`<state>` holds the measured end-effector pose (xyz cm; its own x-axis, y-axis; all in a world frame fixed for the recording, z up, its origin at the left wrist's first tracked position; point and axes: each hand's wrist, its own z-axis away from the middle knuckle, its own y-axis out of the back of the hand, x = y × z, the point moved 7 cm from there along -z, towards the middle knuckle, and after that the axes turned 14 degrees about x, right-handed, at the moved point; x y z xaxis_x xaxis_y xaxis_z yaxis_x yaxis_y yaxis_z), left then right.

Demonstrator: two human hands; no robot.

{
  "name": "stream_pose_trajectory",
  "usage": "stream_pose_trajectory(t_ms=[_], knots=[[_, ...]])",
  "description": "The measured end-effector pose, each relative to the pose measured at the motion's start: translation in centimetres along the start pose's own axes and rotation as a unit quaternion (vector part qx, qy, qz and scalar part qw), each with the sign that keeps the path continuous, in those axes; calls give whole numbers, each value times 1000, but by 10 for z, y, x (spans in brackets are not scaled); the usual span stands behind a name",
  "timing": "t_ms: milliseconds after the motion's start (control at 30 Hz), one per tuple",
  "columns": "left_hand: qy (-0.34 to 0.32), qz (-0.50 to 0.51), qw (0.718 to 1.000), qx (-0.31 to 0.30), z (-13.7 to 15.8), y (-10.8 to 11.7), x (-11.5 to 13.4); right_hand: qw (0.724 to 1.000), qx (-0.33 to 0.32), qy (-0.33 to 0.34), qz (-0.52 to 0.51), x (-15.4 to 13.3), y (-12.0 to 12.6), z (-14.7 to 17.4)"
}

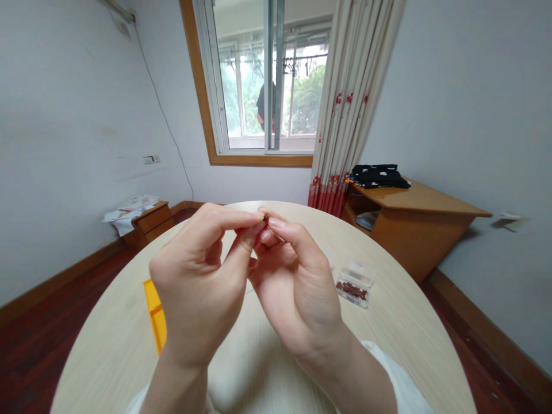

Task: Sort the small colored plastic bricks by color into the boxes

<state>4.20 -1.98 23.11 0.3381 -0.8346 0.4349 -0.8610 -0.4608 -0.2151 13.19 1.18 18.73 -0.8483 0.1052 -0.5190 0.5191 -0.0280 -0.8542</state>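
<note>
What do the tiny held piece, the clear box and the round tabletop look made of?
Tiny held piece: dark, but too small to tell its material.
Clear box: probably hard, shiny plastic, being see-through with bright edges.
Round tabletop: pale, fairly matte, fine-grained; wood or wood-look laminate, I can't tell which.

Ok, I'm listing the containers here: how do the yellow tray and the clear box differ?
The yellow tray is opaque; the clear box is see-through. The tray is partly hidden behind the left hand; the box shows almost whole beside the right hand. The box holds small dark red pieces; the tray's visible part shows none. Both rest on the pale round table.
</note>
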Motion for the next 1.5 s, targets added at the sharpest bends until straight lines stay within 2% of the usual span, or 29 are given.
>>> stream_pose_trajectory(t_ms=[400,767,1133,1233,1500], knots=[[7,1,1000,-3,0,0,-1,1000,-2,4,7,-1,0,1],[12,0,1000,-7,1,0,-1,995,-27,64,73,-5,2,-2],[-19,2,1000,-19,-1,-1,2,971,-62,163,164,-12,0,-7],[-25,0,999,-24,-1,-1,2,972,-62,160,160,-12,0,-7],[8,2,1000,-6,0,-1,0,987,-44,112,107,-9,1,-1]])
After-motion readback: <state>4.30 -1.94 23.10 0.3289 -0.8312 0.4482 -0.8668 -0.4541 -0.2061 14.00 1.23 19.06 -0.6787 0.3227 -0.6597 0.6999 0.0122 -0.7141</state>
